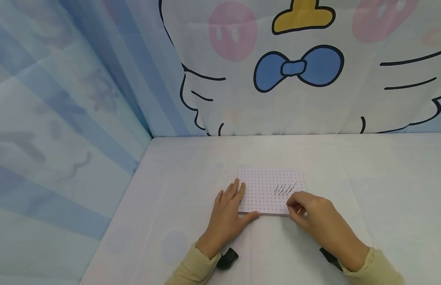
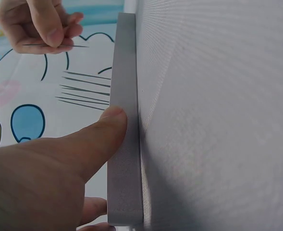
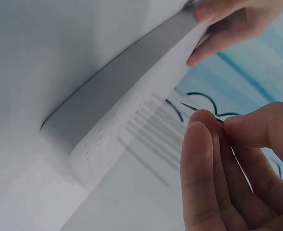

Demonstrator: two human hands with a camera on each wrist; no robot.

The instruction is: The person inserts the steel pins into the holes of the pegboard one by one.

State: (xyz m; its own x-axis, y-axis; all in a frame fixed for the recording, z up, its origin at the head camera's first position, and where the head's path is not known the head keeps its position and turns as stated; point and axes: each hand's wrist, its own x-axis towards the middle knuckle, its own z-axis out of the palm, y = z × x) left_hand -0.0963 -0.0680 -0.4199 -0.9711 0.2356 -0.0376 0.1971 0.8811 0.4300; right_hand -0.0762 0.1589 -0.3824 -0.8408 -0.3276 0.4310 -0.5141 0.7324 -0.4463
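Observation:
A white board [image 1: 256, 198] dotted with rows of small holes lies on the table. Several thin dark needles [image 1: 285, 189] stand in its right half, seen from the side in the left wrist view. My left hand [image 1: 227, 213] rests at the board's near left corner, its fingers straight over the left edge. In the left wrist view the thumb [image 2: 113, 125] presses on the board's front side. My right hand [image 1: 316, 209] pinches another needle [image 3: 189, 106] between thumb and fingertips. That needle is held above the near right part of the board, apart from its surface.
A pale cloth covers the table [image 1: 177, 182]. Behind it hangs a printed curtain [image 1: 295, 107] with a blue bow, and another curtain [image 1: 63, 118] hangs at the left. Black straps [image 1: 227, 259] show at both wrists.

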